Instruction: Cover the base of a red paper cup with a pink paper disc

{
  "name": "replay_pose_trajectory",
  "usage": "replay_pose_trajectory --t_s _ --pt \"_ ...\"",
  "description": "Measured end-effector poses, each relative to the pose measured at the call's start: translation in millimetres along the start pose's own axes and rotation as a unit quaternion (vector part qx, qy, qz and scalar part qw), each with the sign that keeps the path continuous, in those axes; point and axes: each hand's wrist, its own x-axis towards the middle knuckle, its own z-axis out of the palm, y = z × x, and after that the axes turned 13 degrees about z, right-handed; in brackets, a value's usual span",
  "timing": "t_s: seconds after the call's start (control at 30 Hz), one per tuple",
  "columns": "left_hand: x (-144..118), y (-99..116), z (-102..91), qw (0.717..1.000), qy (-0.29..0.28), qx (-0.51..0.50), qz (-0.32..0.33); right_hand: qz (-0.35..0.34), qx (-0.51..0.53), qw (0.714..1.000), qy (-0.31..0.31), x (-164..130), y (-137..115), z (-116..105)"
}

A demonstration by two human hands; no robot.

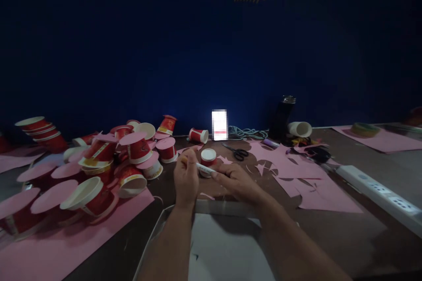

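Note:
My left hand [185, 178] and my right hand [236, 181] meet over the brown table, both gripping a slim white tube [205, 168], perhaps a glue stick or marker. Just behind the tube stands an upside-down red paper cup [208, 156] with a white base. Whether either hand touches that cup I cannot tell. A grey tray [211, 246] lies under my forearms at the near edge.
A heap of red paper cups [99, 162], several capped with pink paper discs, fills the left on pink sheets. Scissors [238, 153], pink paper scraps [296, 175], a lit phone [219, 125], a dark bottle [281, 118] and a white power strip [379, 191] lie to the right.

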Motion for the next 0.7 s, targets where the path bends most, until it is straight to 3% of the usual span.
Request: replay_pose_trajectory --t_s 0.1,0.17,0.23,0.3,0.4,0.47,0.6,0.7 --pt "2 2 0.1 0.992 0.024 -0.088 -0.088 0.022 0.100 0.992 0.070 4 6 -2" --pt "2 3 2.5 0.983 0.030 -0.137 -0.119 0.025 0.228 0.965 0.125 8 11 -3" --pt "-1 4 6.5 0.977 -0.003 -0.163 -0.140 0.012 0.337 0.930 0.146 12 14 -4" --pt "-5 5 11.0 0.973 -0.072 -0.153 -0.156 0.003 0.378 0.914 0.145 15 17 -4" --pt "-12 5 15.6 0.972 -0.171 -0.077 -0.145 0.025 0.332 0.929 0.163 18 21 -3" --pt "-15 3 17.4 0.968 -0.232 0.042 -0.090 0.042 0.294 0.933 0.204 20 24 -1" --pt "-15 0 22.8 0.895 -0.349 0.274 0.045 0.071 0.296 0.914 0.267 28 30 -2" --pt "-15 4 25.9 0.857 -0.387 0.335 0.062 0.088 0.348 0.886 0.293 36 34 -15"
